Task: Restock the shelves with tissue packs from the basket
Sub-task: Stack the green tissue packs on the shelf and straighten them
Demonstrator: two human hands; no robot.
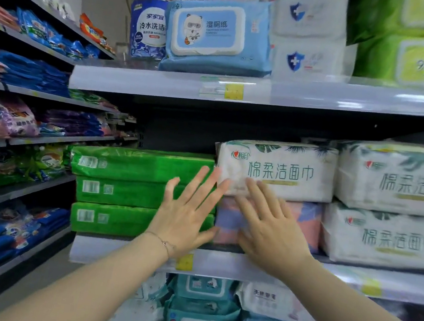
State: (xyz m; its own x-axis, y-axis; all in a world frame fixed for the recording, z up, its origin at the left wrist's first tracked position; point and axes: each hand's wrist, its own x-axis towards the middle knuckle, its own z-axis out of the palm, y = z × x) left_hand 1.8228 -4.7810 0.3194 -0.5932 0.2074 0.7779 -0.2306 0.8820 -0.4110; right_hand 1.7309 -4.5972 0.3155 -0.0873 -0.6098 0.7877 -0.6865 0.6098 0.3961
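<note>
A white tissue pack [279,168] with green lettering lies on the middle shelf [243,269], on top of a pink and blue pack [303,222]. My right hand [269,227] is flat against the front of these two packs, fingers spread. My left hand [186,211] is open too, palm toward the stack of three green packs [128,188], its fingertips reaching the white pack's left end. Neither hand holds anything. The basket is out of view.
Two more white packs [395,206] are stacked at the right. The upper shelf [161,84] carries a blue wipes pack [216,36], a bottle [147,28] and green packs [418,46]. Teal and blue packs [203,314] fill the shelf below. Side shelving [15,134] runs along the left.
</note>
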